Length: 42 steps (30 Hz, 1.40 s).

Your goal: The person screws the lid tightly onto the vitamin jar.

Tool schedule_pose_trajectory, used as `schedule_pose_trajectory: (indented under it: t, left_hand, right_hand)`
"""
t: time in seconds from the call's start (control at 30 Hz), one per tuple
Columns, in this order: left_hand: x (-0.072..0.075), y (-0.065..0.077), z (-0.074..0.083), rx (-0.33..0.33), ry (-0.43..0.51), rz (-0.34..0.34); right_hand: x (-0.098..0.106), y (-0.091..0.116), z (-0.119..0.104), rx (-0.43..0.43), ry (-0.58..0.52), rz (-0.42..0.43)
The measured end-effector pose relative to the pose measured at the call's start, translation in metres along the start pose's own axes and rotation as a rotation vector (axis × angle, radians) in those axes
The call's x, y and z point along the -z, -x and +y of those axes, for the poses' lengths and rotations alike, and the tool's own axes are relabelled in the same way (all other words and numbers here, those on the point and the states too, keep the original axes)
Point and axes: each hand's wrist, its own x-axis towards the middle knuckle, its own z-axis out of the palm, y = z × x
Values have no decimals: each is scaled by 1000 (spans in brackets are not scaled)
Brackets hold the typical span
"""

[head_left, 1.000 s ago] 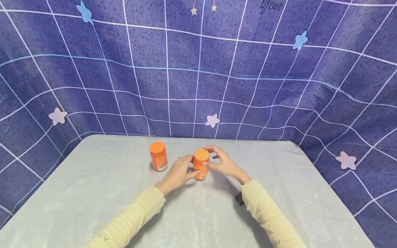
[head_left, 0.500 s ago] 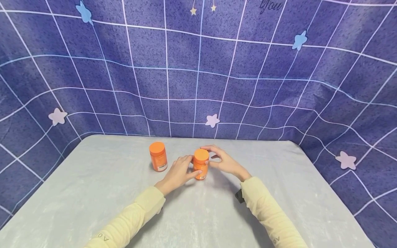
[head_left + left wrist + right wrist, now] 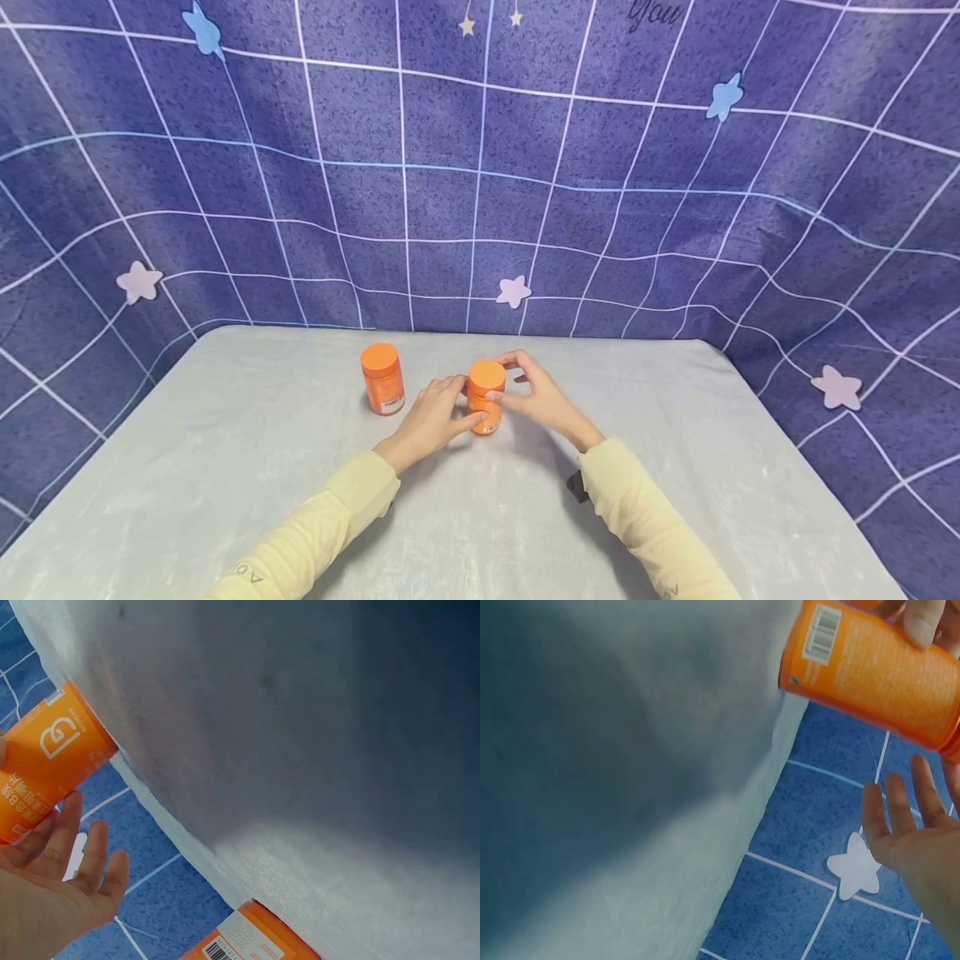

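In the head view an orange pill bottle (image 3: 484, 405) stands upright on the table. My left hand (image 3: 426, 418) grips its body from the left, thumb across the front. From the right, my right hand (image 3: 550, 407) holds the orange lid (image 3: 487, 373) between thumb and forefinger, the thumb at its front. White lettering marks the bottle (image 3: 64, 750) in the left wrist view, and a barcode label (image 3: 822, 634) shows in the right wrist view. The outer fingers of the right hand (image 3: 922, 847) extend below the bottle without touching it.
A second orange bottle (image 3: 385, 385), lid on, stands upright to the left of the held one. The table (image 3: 480, 517) has a pale grey cloth. Behind it hangs a blue curtain (image 3: 420, 200) with white lines and stars.
My right thumb went to the right side of the lid, then came back to its front; the right wrist shifted slightly with it. The left hand and both bottles stay in place.
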Motion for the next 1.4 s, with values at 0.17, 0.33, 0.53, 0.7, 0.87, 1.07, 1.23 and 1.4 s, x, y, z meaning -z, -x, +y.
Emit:
schedule_pose_trajectory:
  t: [0.17,0.33,0.53,0.7,0.87,1.07,1.23,1.4]
  left_hand:
    - [0,0,0,-1,0,-3]
    - [1,0,0,-4,1,-2]
    - [1,0,0,-6,1,-8]
    - [0,0,-1,-2,-2,-10]
    - [0,0,-1,3,-2,-13]
    - [0,0,-1,4,-4,-20]
    - [1,1,0,0,-4,-11]
    - [2,1,1,-2,-1,-9]
  right_hand:
    - [-4,-1,5,-3,21,41]
    - [-3,-1,6,5,34,23]
    - [5,0,2,25,9,-75]
    - [14,0,-20,30,-7,-165]
    - [17,-1,-32,37,-31,-217]
    - [17,-2,-27,49,-27,-210]
    - [12,-5,-1,50,19,-150]
    - [5,-3,5,19,42,-59]
